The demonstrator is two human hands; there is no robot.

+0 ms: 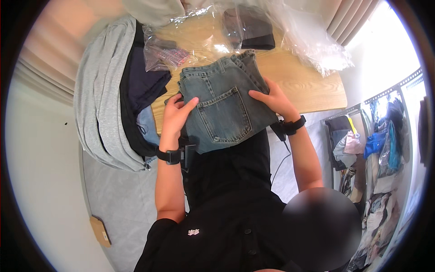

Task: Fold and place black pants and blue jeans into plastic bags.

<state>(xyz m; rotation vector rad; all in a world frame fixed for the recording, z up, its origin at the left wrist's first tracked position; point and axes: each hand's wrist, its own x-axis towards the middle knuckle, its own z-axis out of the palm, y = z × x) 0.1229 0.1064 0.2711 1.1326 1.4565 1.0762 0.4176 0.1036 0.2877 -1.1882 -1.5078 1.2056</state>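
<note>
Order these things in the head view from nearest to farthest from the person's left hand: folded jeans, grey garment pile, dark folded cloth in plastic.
1. Folded jeans: under the left hand, touching.
2. Grey garment pile: to its left, on the table's end.
3. Dark folded cloth in plastic: far side, top of table.
</note>
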